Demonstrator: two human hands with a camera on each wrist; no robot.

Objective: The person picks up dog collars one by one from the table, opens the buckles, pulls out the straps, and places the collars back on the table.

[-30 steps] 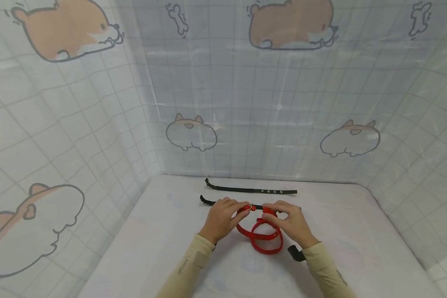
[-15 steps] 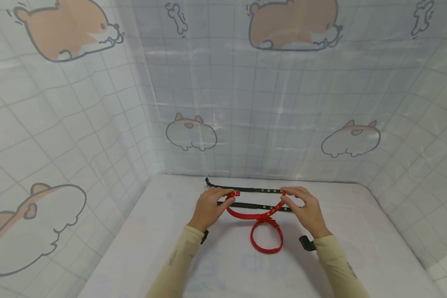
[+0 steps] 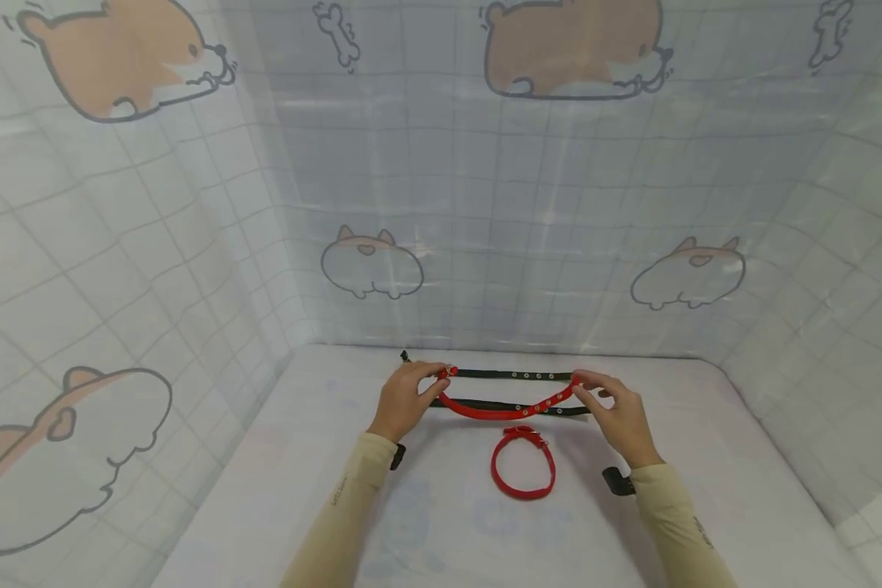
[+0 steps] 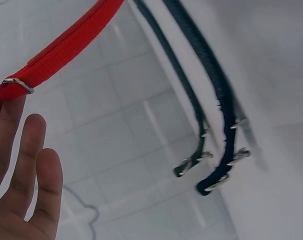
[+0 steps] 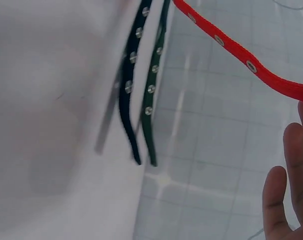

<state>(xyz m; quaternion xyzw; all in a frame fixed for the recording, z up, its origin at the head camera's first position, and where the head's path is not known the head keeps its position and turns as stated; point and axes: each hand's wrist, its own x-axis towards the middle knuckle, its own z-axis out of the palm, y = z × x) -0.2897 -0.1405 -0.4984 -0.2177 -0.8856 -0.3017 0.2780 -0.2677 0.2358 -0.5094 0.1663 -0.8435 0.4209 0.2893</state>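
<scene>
A red collar [image 3: 485, 414] hangs in a shallow curve between both hands, in front of two dark straps. My left hand [image 3: 404, 400] pinches its buckle end; in the left wrist view a metal loop [image 4: 19, 85] crosses the red band beside the fingers. My right hand [image 3: 625, 416] pinches the other end, past a row of metal eyelets [image 5: 219, 40]. Nearer the person, a second red collar [image 3: 523, 495] lies buckled into a ring on the table. Both thumbs are largely hidden in the wrist views.
Two dark green-black collars lie stretched out behind: the far collar [image 3: 485, 374] and the nearer collar [image 3: 478, 403], buckles left, eyelets right. The white table [image 3: 441, 539] ends at a curtain [image 3: 529, 310] with cartoon dogs on three sides.
Both hands have moved apart and away from the person, drawing the red collar out from a bunched loop. It has come clear of the ringed red collar, which stays on the table.
</scene>
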